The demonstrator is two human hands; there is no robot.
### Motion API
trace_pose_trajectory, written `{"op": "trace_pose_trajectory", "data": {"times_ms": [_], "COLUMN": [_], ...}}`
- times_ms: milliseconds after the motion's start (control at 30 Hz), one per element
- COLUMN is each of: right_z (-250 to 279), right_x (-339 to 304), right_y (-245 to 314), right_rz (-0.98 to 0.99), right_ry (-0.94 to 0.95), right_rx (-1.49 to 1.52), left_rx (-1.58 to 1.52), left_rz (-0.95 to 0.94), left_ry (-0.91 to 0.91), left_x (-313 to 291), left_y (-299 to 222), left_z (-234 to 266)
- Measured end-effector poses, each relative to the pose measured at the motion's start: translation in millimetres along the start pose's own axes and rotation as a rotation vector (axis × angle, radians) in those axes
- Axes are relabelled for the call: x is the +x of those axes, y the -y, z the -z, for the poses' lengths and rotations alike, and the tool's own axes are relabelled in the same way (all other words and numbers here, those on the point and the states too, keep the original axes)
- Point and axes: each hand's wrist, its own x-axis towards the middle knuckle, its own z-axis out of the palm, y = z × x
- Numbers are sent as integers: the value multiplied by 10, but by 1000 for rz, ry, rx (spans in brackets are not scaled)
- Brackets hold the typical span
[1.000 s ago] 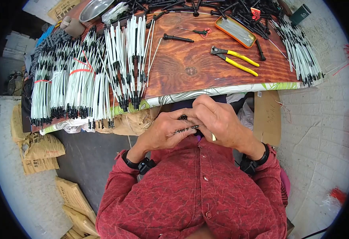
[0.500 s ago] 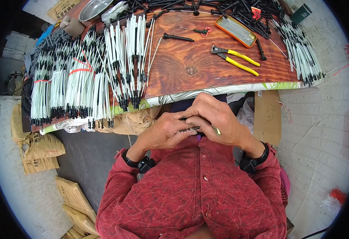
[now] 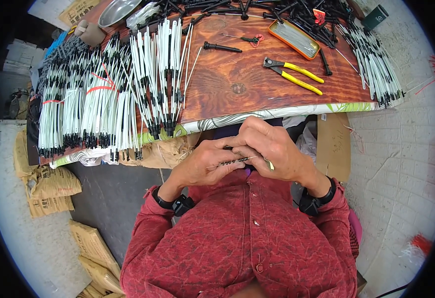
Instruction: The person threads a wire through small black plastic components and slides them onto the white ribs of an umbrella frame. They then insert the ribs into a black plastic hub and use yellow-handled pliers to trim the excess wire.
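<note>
Close to my chest, just below the table edge, both hands are closed together. My left hand (image 3: 197, 164) pinches a thin dark ridged strip (image 3: 231, 162), with a fine light wire-like end near it. My right hand (image 3: 278, 154) is curled against the left fingertips. From under its fingers a pale green flat end (image 3: 271, 165) sticks out; the rest of that piece is hidden. Whether the strip and the pale piece are joined cannot be seen.
On the wooden table (image 3: 212, 94) lie yellow-handled pincers (image 3: 301, 78), an orange-rimmed tin (image 3: 294, 38) of thin pins, red-handled scissors (image 3: 254, 39) and a black plastic part (image 3: 222, 47). White-and-black rod bundles (image 3: 98, 111) fill the left; more rods (image 3: 376, 64) lie right. Paper sacks (image 3: 53, 186) stand leftward.
My right fingers have shifted slightly around the small piece. A thin light tip now shows more clearly beside the right fingers. My left hand has hardly moved.
</note>
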Motion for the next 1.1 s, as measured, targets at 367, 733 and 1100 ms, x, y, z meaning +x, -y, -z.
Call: {"op": "trace_pose_trajectory", "data": {"times_ms": [367,733,1100], "right_z": [18,27,-36], "right_x": [7,9,-6], "right_y": [50,31,33], "right_rz": [38,73,88], "right_ry": [16,51,18], "right_rx": [-64,-77,-5], "left_rx": [87,59,7], "left_rz": [-35,-18,-43], "left_ry": [-35,32,67], "left_x": [-15,-30,-81], "left_y": [-35,-75,-16], "left_z": [-13,15,-2]}}
